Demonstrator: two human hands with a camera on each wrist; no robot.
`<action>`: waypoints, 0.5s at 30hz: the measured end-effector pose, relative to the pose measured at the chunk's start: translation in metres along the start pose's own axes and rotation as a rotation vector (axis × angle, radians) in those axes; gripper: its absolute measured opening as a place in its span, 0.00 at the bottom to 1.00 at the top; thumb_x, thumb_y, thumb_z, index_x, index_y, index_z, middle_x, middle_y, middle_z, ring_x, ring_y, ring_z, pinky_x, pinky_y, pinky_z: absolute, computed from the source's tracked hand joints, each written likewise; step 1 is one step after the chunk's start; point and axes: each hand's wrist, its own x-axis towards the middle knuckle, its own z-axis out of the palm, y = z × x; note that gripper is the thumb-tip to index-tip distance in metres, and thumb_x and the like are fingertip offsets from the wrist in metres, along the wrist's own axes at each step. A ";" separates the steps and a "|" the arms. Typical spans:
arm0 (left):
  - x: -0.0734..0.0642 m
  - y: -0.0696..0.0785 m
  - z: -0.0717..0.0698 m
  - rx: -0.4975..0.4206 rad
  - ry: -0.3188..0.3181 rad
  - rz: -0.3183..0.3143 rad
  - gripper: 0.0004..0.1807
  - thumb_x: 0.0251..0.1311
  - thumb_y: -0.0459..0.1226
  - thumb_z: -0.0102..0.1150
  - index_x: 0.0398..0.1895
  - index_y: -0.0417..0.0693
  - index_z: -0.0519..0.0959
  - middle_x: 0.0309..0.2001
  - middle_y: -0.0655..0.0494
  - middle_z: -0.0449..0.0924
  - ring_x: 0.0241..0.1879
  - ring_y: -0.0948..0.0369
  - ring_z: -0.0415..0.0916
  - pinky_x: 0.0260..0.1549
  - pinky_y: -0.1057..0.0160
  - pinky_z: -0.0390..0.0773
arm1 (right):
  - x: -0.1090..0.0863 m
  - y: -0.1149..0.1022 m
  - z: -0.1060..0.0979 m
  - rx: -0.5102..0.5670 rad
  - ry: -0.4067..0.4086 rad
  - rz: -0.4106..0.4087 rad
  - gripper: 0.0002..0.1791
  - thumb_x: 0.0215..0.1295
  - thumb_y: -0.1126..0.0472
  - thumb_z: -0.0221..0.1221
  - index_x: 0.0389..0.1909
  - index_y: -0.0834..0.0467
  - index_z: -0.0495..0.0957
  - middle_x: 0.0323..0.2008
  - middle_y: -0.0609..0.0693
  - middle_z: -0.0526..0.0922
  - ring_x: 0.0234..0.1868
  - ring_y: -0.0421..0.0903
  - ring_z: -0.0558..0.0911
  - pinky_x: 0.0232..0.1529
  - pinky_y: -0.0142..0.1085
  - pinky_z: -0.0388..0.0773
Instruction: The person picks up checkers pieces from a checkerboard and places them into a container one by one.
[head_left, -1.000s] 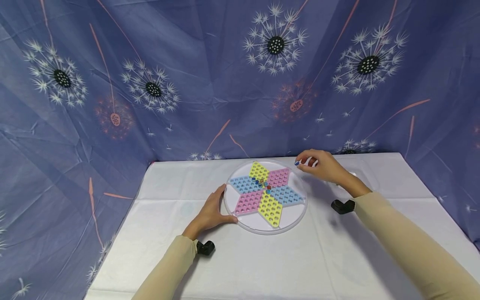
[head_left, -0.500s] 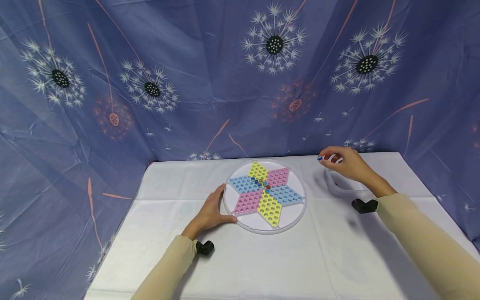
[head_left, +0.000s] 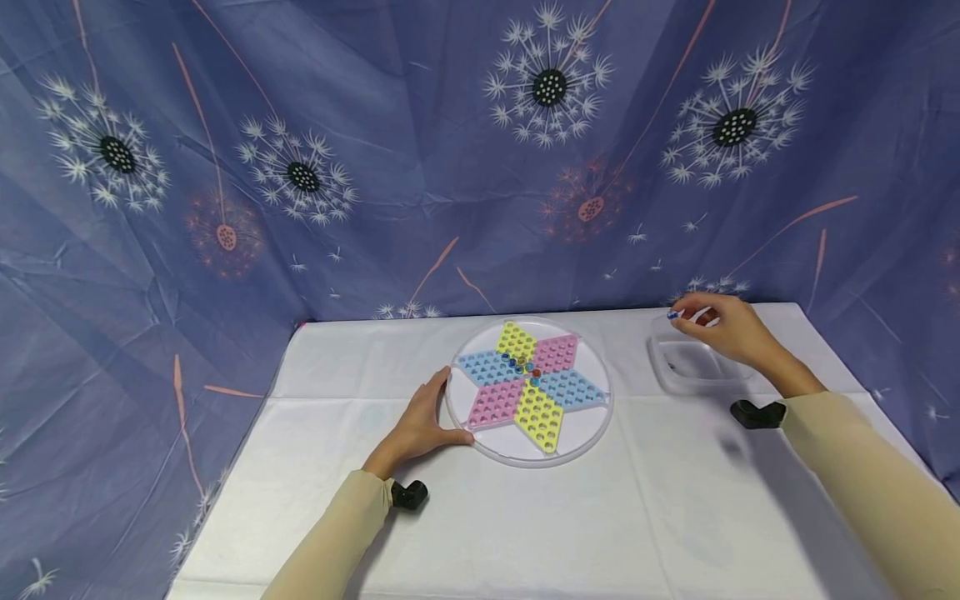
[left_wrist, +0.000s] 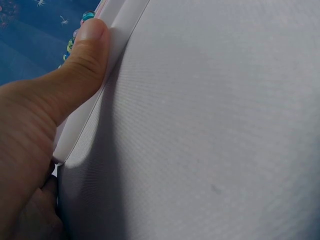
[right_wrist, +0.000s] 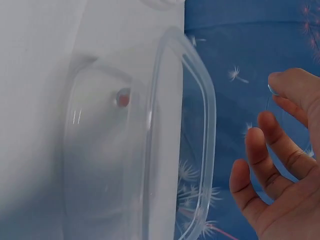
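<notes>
A round Chinese checkers board (head_left: 583,429), with a star of yellow, pink and blue points, lies on the white-covered table. Several glass marbles (head_left: 536,373) sit in a curving row across its middle. My left hand (head_left: 416,427) holds the board's left rim, thumb at the near side and fingers along the far side. To the right, my right hand (head_left: 731,331) pinches a blue marble (head_left: 672,315) between thumb and index finger, above a clear plastic box (head_left: 693,387). In the right wrist view, the pinched marble is mostly hidden by the fingertips; the other fingers are loosely bent.
One reddish marble (right_wrist: 123,98) lies inside the box, near one end. A blue dandelion-print cloth (head_left: 420,167) hangs behind the table and along its sides. White cloth (head_left: 525,533) covers the table top.
My right hand has moved right, from beside the board to over the plastic box, still pinching the blue marble. More of the box shows. My left hand and the board have stayed put.
</notes>
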 end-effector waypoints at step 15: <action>0.001 -0.003 0.001 0.023 0.008 0.007 0.71 0.33 0.58 0.80 0.79 0.51 0.45 0.77 0.53 0.48 0.73 0.53 0.50 0.68 0.51 0.57 | -0.002 0.016 -0.003 -0.023 -0.005 0.022 0.14 0.65 0.52 0.64 0.47 0.54 0.83 0.39 0.54 0.84 0.37 0.53 0.80 0.29 0.35 0.75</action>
